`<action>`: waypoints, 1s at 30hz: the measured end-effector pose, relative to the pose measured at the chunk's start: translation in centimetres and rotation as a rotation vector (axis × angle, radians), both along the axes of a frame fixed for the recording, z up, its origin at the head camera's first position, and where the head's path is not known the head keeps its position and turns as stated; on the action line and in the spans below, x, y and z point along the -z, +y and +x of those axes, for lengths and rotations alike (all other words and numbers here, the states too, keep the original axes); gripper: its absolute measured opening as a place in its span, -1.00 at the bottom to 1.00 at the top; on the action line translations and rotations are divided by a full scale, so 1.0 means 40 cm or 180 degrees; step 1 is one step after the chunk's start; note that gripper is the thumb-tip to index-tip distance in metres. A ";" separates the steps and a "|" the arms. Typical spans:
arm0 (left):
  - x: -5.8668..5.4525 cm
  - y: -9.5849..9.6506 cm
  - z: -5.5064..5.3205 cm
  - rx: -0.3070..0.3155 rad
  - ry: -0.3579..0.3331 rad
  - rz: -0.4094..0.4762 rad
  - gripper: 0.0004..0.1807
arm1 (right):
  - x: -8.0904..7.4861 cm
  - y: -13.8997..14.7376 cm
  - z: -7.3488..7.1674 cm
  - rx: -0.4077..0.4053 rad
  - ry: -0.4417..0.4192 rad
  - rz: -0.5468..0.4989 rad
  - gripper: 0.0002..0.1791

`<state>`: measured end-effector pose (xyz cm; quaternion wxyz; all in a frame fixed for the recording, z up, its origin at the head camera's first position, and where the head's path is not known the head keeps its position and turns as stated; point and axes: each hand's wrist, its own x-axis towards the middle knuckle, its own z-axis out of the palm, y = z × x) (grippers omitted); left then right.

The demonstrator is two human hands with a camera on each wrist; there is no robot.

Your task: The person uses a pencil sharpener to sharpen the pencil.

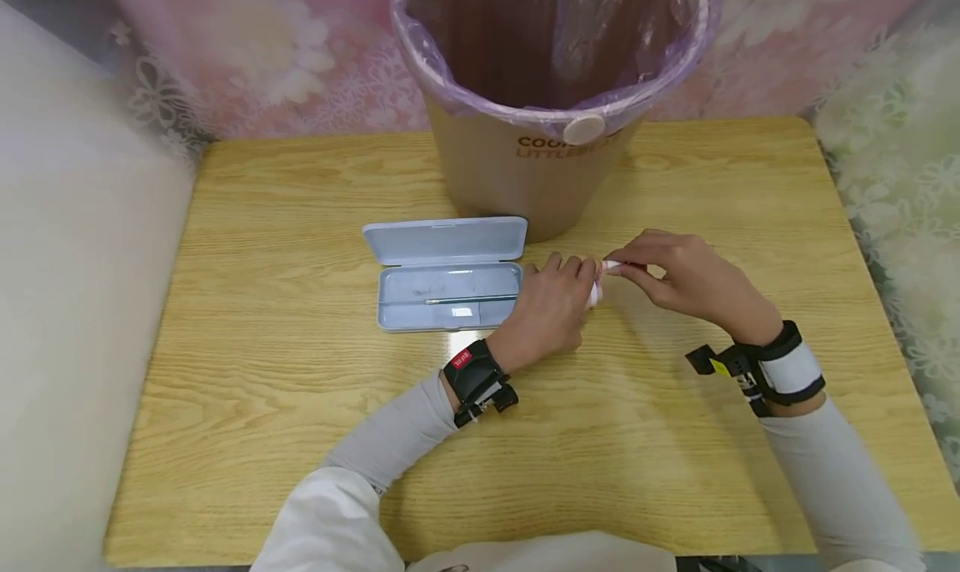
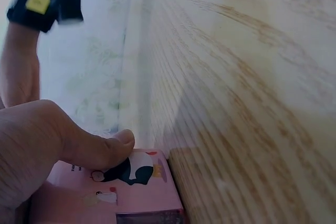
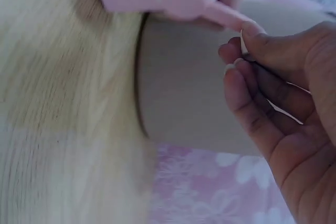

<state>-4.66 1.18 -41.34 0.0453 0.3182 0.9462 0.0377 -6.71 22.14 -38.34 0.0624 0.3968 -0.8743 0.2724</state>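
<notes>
Pink box [image 2: 131, 196] sits under curled left hand [image 1: 549, 307] (right hand [image 1: 688, 276] pinches crank [image 3: 226, 15]).

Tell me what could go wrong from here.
The right hand pinches the crank at its end with fingertips, so it could slip off.
The left hand holds the sharpener; if that grip loosens, turning might twist it.
The pencil's right end is hidden by the left hand in the head view, so a problem there could go unseen.
</notes>
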 end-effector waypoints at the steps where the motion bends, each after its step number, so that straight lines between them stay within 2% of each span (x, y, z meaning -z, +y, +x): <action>1: 0.001 -0.002 0.000 -0.0004 -0.0006 -0.0010 -0.38 | 0.006 -0.002 -0.014 0.0029 -0.0036 0.0014 -0.72; 5: 0.004 -0.007 0.001 0.0011 0.0014 -0.0041 -0.20 | 0.046 -0.004 -0.057 0.0096 -0.0198 0.0076 -0.78; 9: 0.005 -0.006 0.001 0.0011 0.0071 -0.0012 -0.26 | 0.107 0.000 -0.078 0.0126 -0.0461 0.0167 -0.81; 12: 0.006 -0.001 0.000 -0.0025 0.0062 0.0021 -0.39 | 0.153 0.005 -0.069 0.0106 -0.0651 0.0193 -0.81; 15: 0.008 0.002 -0.001 -0.0064 0.0044 0.0050 -0.46 | 0.178 0.006 -0.036 0.0069 -0.0740 0.0182 -0.83; 18: 0.005 0.001 -0.001 -0.0074 0.0107 0.0071 -0.53 | 0.172 0.001 0.013 0.0069 -0.0728 0.0177 -0.85; 24: 0.002 0.004 0.000 -0.0096 0.0133 0.0012 -0.53 | 0.127 0.012 0.098 0.0021 -0.0616 0.0055 -0.75; 27: 0.002 0.004 0.002 -0.0096 0.0122 0.0019 -0.50 | 0.094 0.021 0.110 -0.0011 -0.0489 -0.0115 -0.68; 30: 0.002 0.002 0.004 -0.0081 0.0115 0.0046 -0.50 | 0.054 0.022 0.097 -0.0002 -0.0314 -0.0257 -0.64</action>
